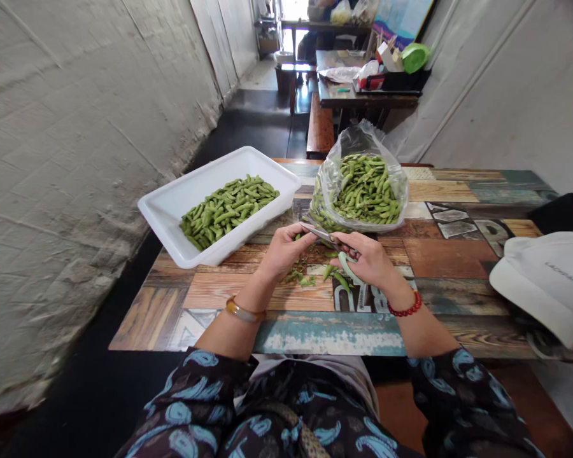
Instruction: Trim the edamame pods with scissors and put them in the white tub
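Counting outward from the bottom edge of the frame, I have two black sleeves (186, 407) with blue paisley print, then one wooden table (325, 334) topped in multicoloured plank patterns. One amber-coloured smooth bangle (246, 312) circles the left wrist; one red beaded bracelet (405, 304) circles the right. At the right edge I see one white fabric cap (544, 273) on the table.

Both hands meet just right of the frame's centre. The right hand (368, 257) is closed around one pair of scissors (348, 266) with silver blades and pale green handles, which points toward the left hand (289, 249). That one is pinched narrow, with a bit of green pod (298, 236) showing at its fingertips. Below the blades lie at least two loose green pods (341, 280) and small green trimmings (308, 280).

Left of centre stands one white rectangular plastic tub (165, 210) holding a heap of pods too many for me to count. Right of centre, one clear plastic bag (328, 175) gapes around another uncountable heap. Farther off, at upper right, are one dark table (339, 100) and one reddish-brown wooden bench (320, 124).
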`<state>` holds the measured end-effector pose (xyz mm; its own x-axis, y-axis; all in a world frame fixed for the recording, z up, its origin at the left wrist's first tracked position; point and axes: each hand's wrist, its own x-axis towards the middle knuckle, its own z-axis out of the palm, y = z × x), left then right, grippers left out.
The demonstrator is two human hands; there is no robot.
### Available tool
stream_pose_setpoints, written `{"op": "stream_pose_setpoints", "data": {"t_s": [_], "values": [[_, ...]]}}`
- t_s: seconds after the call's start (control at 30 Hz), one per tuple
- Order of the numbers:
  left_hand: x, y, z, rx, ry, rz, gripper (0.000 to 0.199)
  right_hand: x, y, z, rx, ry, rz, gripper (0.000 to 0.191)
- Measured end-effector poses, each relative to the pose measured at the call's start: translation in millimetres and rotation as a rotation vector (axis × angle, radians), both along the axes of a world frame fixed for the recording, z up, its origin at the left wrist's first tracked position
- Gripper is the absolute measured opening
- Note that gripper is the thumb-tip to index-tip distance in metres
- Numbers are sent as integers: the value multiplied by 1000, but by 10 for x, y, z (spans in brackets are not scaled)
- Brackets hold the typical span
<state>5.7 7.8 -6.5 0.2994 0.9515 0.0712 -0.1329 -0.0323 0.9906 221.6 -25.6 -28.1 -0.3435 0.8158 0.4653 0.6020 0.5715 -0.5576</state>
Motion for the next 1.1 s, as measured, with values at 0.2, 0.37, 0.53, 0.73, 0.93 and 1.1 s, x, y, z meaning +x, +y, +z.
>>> {"op": "stream_pose_setpoints", "data": {"t_s": [0.2,0.37,0.53,0.73,0.93,1.1], "values": [[-17,23,-50,7,-14,-5,25,-5,-9,29,-14,-8,6,48],[-17,15,-35,48,15,-9,24,-6,-10,24,-23,-3,-6,49],[-17,5,3,69,38,-24,25,0,-2,18,-6,-17,0,46],[-16,2,0,9,47,-40,27,-6,-18,11,22,-24,-18,44],[-3,35,26,-219,-218,-56,19,-3,27,-55,-46,116,-147,45],[60,84,-31,-326,-203,-89,23,48,75,-81,-102,235,-230,53]]}}
